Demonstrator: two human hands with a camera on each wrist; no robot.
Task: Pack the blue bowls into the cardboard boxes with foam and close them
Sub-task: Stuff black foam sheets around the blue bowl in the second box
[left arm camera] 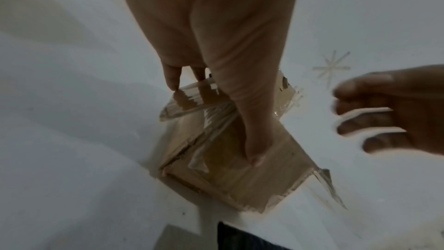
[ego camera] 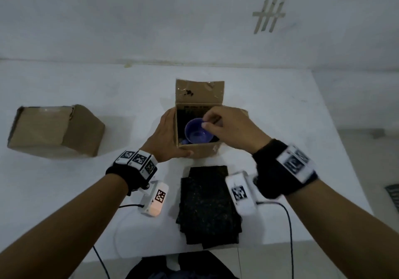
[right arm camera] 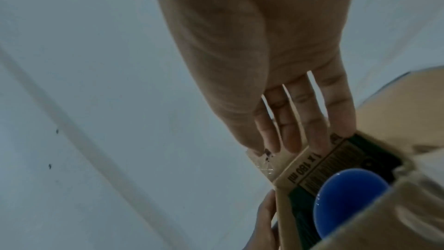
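Note:
An open cardboard box [ego camera: 201, 150] stands mid-table with its back flap up. A blue bowl [ego camera: 195, 136] lies inside it on dark foam, tilted, and a bit of blue shows beneath it. My left hand [ego camera: 167, 132] grips the box's near left corner, fingers along the left wall. Its thumb [left arm camera: 250, 140] presses on the taped cardboard [left arm camera: 240, 178]. My right hand [ego camera: 218, 125] hovers over the opening beside the bowl's rim. In the right wrist view its fingers [right arm camera: 312, 121] stretch straight above the box wall [right arm camera: 298, 166], apart from the bowl [right arm camera: 346, 201].
A second cardboard box [ego camera: 56, 130] lies shut at the left of the white table [ego camera: 280, 116]. A stack of black foam sheets [ego camera: 207, 205] lies near the front edge between my forearms. Cables trail off that edge. A wall stands behind the table.

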